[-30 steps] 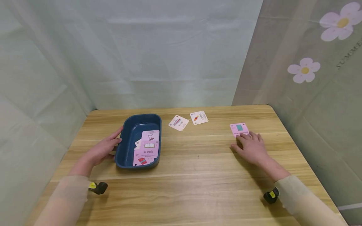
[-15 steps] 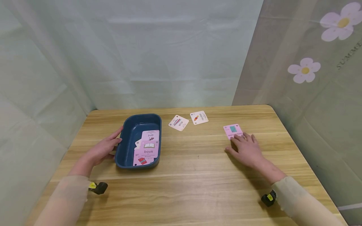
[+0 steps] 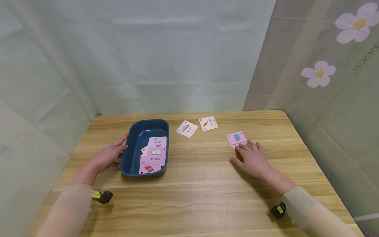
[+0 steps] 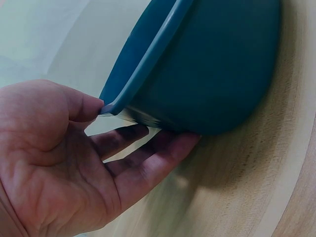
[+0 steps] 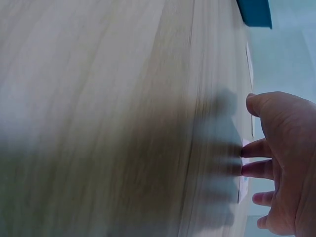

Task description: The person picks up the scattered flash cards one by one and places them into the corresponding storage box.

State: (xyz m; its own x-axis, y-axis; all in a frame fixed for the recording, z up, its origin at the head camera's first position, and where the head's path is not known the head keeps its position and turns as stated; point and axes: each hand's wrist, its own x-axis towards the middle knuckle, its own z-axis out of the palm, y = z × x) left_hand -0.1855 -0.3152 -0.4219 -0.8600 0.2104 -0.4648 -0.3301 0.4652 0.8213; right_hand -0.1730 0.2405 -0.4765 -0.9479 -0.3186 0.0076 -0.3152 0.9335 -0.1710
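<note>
My left hand holds the near-left side of a dark blue plastic tub. In the left wrist view, the thumb is at the tub's rim and the other fingers lie against its outer wall. Inside the tub are several overlapping cards, among them a book card and an ant card. To the right, my right hand lies spread, its fingertips on the lower edge of a pink exercise book card flat on the table. Those fingertips hide part of the card's print.
Toward the back of the wooden table lie a ship card and a rocket card, side by side between the tub and the pink card. Fabric curtains stand behind the table and at both sides.
My right hand has slid the exercise book card left and slightly toward me across the table. The left hand and the tub have stayed in place.
</note>
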